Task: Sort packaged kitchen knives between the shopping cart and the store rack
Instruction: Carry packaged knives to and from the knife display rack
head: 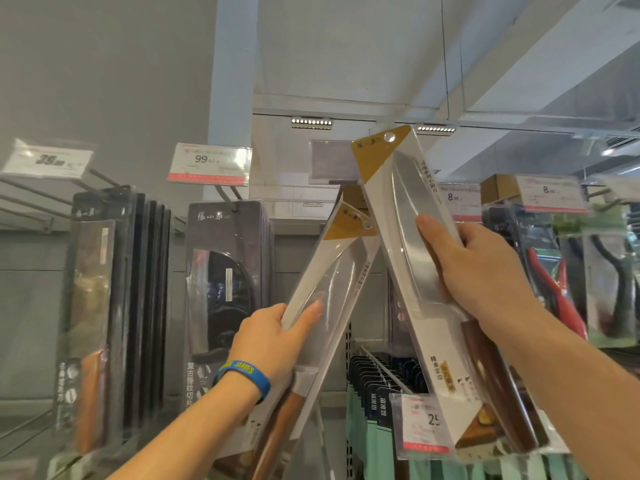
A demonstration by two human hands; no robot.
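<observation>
I hold two packaged kitchen knives up in front of the store rack (221, 192). My left hand (273, 337) grips a white-and-gold knife package (332, 268) around its middle, its top leaning right. My right hand (474, 268) grips a second, similar knife package (405, 209), thumb across the clear blister over the blade, wooden handle pointing down-right. The two package tops meet near an unlabelled price-tag holder (330, 161) on the rack. The shopping cart is out of view.
Dark knife boxes (225, 289) hang on pegs at centre-left under a price tag reading 99 (209, 164), and more dark packages (114, 306) hang at left. Red-handled tools (550, 275) hang at right. Teal packages (374, 403) fill a lower peg.
</observation>
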